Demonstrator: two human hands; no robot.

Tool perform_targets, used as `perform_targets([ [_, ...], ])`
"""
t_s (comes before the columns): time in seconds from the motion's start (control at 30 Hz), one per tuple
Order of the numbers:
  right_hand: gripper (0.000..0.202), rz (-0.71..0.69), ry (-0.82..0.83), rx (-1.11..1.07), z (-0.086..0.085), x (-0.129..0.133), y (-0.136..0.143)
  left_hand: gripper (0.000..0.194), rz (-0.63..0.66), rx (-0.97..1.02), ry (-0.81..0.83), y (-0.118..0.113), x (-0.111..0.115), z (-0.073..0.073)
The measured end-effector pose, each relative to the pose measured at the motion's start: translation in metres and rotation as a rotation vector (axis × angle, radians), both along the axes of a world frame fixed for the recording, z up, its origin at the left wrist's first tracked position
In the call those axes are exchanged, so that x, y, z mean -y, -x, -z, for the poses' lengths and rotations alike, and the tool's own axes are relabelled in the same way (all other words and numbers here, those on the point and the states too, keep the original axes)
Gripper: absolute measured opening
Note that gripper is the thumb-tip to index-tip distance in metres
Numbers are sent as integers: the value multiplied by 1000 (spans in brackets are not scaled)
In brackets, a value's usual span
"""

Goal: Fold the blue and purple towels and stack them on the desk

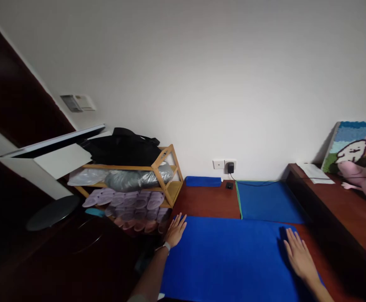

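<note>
Red-brown tabletop point(209, 205): bears the items listed, directions taken from the middle of the large cloth. Large blue cloth point(233, 260): spread flat between both hands, its long axis apparently running 9 to 3 o'clock; the near side meets the picture's lower edge, so full depth is not verified. Green-edged blue mat point(267, 201): flat, at 1 o'clock. Folded blue strip point(203, 181): at 11 o'clock, against the wall. Left hand point(175, 232): at 10 o'clock, palm down on the cloth's left margin, fingers extended, gripping nothing. Right hand point(299, 256): at 2 o'clock, over the right margin, fingers extended, no grasp; contact cannot be confirmed, a shadow showing beside it. Neither hand is judged clearly nearer; the cloth lies at 4 o'clock from the left, 8 o'clock from the right.
</note>
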State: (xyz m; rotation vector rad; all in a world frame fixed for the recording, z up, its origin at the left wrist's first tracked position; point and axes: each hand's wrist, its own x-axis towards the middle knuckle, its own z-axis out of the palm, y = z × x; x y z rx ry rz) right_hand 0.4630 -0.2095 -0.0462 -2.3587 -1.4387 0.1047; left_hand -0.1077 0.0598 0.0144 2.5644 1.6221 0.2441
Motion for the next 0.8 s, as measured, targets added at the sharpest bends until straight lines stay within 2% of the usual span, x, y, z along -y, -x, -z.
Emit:
perform_targets([
  [0.07,81,-40,-90,-2,-8,5,41,55,-7,4,-17,-2,4,-10],
  [0.13,74,-91,-154,-15,-15,12,95,55,-2,26,-55,-3,21,-17],
  [0.23,65,-236,-164,-62,-30,16,194,50,95,58,-105,0,70,-18],
  [0.33,63,-458,-125,-115,-49,2,290,50,176,30,-128,12,129,-11],
  [0.4,63,-584,-118,-138,-59,-12,338,54,147,-1,-137,26,159,-5],
  [0.47,63,-661,-105,-156,-63,-26,365,56,98,-26,-123,41,177,-2],
  [0.53,63,-685,-72,-165,-59,-33,371,56,69,-42,-90,52,185,-3],
  [0.63,63,-630,-42,-141,-45,-27,341,56,58,-44,-46,58,186,-8],
  [0.7,62,-541,-50,-102,-34,-12,301,56,48,-37,-36,58,184,-11],
  [0.8,63,-395,-21,-37,-19,21,218,55,37,-40,-38,55,182,-11],
])
